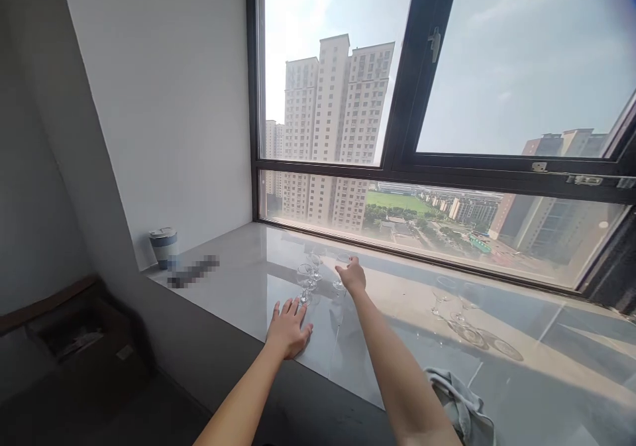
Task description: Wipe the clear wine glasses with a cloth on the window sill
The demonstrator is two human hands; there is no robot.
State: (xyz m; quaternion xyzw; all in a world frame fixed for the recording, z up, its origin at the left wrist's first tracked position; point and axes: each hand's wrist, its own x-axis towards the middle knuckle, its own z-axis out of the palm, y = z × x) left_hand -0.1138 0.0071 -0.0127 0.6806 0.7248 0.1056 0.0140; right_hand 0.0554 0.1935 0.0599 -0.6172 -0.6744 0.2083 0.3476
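Observation:
My left hand [288,330] rests palm down near the front edge of the glossy windowsill [226,293], its fingers spread and nothing held. Just beyond its fingertips stand two clear stemmed glasses, a nearer glass [305,276] and a farther glass [315,264], close together. To their right, my right hand [354,276] has its thumb and fingers curved around the side of another stemmed glass [339,284]. That glass is upright; its see-through bowl is partly hidden by the hand. Farther right stand two more clear glasses, one glass [439,295] beside another glass [466,297].
A crumpled grey cloth [460,406] lies at the sill's front edge, beside my right forearm. At the left end stands a lidded paper cup [163,247] near a blurred-out dark item [193,272]. The dark-framed window [318,167] borders the sill at the back.

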